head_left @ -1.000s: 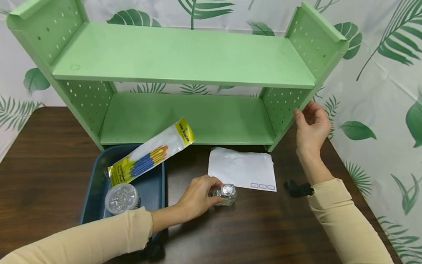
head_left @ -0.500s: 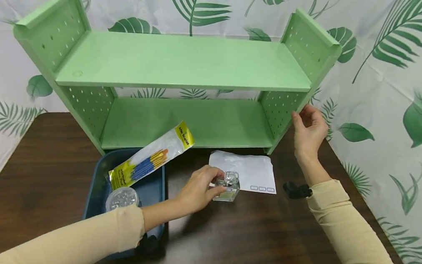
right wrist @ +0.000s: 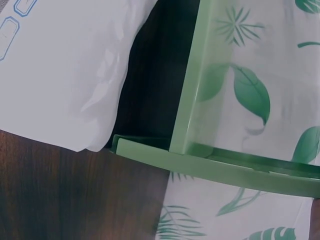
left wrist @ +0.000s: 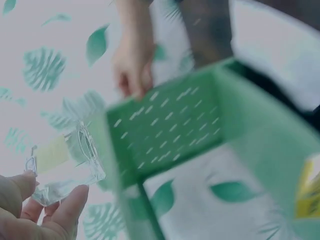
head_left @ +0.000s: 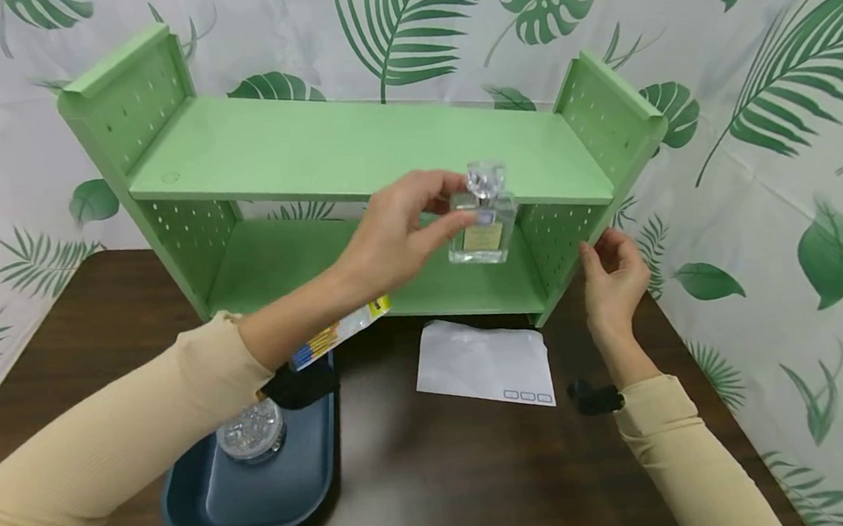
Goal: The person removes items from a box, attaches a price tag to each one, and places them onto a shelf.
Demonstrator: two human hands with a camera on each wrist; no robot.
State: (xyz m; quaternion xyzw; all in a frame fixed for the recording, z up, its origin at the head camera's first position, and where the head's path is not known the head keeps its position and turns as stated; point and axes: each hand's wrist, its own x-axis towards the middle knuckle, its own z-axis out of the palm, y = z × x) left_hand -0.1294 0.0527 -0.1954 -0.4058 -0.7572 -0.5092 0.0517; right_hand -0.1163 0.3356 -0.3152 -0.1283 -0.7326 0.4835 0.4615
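Observation:
My left hand (head_left: 407,229) pinches a clear glass perfume bottle (head_left: 483,241) with a pale yellow label and a faceted clear stopper. The bottle is upright in the head view, overlapping the front edge of the upper board of a green two-tier shelf (head_left: 350,140). In the left wrist view, thumb and fingers hold the glass bottle (left wrist: 65,162) at its sides. Over at the right, my right hand (head_left: 616,283) grips the front edge of the shelf's perforated side panel. The right wrist view catches the shelf's green frame (right wrist: 210,170) at close range.
A white packet (head_left: 483,362) lies on the dark wooden table (head_left: 441,487) before the shelf. At left, a blue tray (head_left: 262,507) holds a round clear container (head_left: 252,435). A paintbrush pack (head_left: 344,328), partly behind my left arm, leans from the tray toward the lower board.
My left hand has raised the perfume bottle from low over the table, beside the white packet, to the upper board's height. My right hand keeps its grip on the shelf's side.

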